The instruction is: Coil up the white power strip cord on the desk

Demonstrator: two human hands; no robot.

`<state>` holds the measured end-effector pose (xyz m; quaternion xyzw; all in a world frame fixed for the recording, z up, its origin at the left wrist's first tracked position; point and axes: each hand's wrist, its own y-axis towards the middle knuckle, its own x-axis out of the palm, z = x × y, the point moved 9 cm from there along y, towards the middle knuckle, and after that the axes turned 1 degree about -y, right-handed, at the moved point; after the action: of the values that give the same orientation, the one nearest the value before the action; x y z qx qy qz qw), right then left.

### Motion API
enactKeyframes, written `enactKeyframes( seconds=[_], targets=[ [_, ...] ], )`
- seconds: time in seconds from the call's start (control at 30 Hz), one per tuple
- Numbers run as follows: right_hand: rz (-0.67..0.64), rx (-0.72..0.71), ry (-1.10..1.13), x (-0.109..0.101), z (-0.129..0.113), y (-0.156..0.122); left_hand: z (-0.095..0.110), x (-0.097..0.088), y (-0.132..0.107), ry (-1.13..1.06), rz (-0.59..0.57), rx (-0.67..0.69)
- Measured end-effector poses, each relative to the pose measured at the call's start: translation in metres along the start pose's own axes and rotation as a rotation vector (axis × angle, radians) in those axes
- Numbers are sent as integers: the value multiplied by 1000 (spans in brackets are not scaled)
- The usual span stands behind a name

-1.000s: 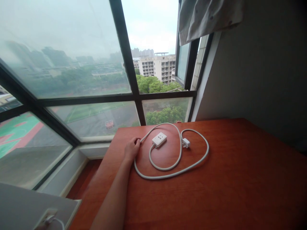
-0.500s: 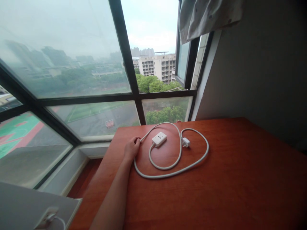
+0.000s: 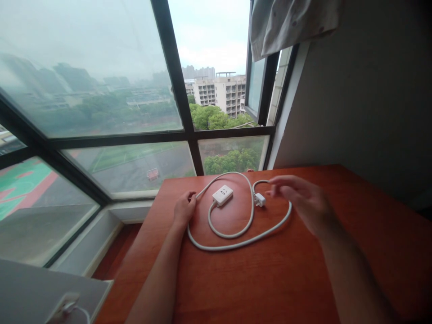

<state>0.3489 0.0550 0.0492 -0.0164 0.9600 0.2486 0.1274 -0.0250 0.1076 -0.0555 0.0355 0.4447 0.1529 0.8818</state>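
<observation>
Left hand [image 3: 184, 210]: fingers curled on white cable [image 3: 236, 245], near desk [image 3: 270, 288] left edge.
Right hand [image 3: 303, 200]: fingers loosely open, empty, beside plug [image 3: 259, 199].
Risk: pulling could drag socket block [image 3: 222, 195].

Bare red-brown table [image 3: 354, 252] right of and in front of the white cord [image 3: 236, 245] loops. Socket block [image 3: 222, 195] and plug [image 3: 259, 199] sit inside the loops, a narrow gap between. Window frame [image 3: 189, 135] just behind the table, grey wall [image 3: 371, 99] to the right. Left hand [image 3: 184, 210] blocks the cord's left bend; right hand [image 3: 303, 200] hovers over its right.

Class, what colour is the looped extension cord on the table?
White, clearest in the head view: the looped extension cord.
</observation>
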Motion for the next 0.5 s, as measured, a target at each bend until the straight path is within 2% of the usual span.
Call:
enactKeyframes(
  seconds=[0.13,0.23,0.3,0.37,0.5],
  targets=[
    [-82,162,-472,33,57,10,16,-7,-3,84,69,45],
    [-105,192,-601,51,98,3,36,-13,-9,114,116,136],
    [-90,211,-587,53,115,-3,49,-14,-12,58,110,190],
    [-18,241,-494,46,123,-8,59,-12,-15,-45,89,228],
    [209,226,-148,25,108,-12,78,-1,-23,-368,-16,240]
  ],
)
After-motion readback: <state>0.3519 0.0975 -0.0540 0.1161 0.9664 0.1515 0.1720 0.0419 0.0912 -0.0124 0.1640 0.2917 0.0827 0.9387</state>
